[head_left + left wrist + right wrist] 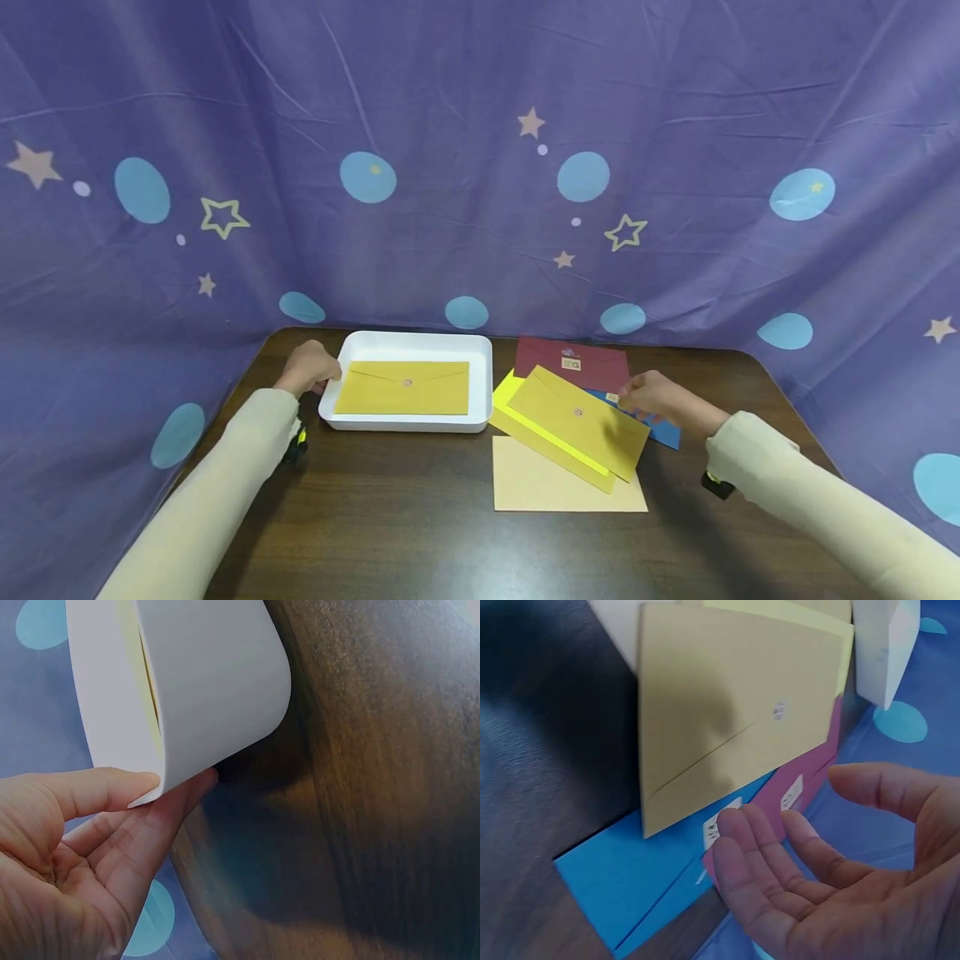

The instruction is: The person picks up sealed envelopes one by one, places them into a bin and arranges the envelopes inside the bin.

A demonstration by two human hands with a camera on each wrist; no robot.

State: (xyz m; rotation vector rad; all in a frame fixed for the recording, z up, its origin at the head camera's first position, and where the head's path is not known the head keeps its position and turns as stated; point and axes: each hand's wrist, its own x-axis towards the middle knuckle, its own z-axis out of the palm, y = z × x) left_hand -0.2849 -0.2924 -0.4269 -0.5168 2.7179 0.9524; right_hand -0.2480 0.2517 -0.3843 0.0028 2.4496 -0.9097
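My left hand [309, 367] pinches the left rim of a white tray [412, 348] between thumb and fingers, as the left wrist view shows. A mustard-yellow envelope [405, 398] with a small sticker lies flat in the tray. Just over the overlapping envelopes on the right hovers my right hand [660, 398], its fingers loosely bent and holding nothing. Nearest it are a blue envelope [645, 877] and a dark red envelope [540, 357], both bearing a pale label. A mustard envelope [577, 429] lies slanted on top of the pile, partly covering the blue one.
Beneath the slanted envelope show a bright yellow one [562, 444], another mustard edge [547, 454] and a cream envelope [540, 487]. Brown wooden table [390, 508] surface extends in front. A purple curtain [465, 233] with stars and blue ovals hangs behind the table.
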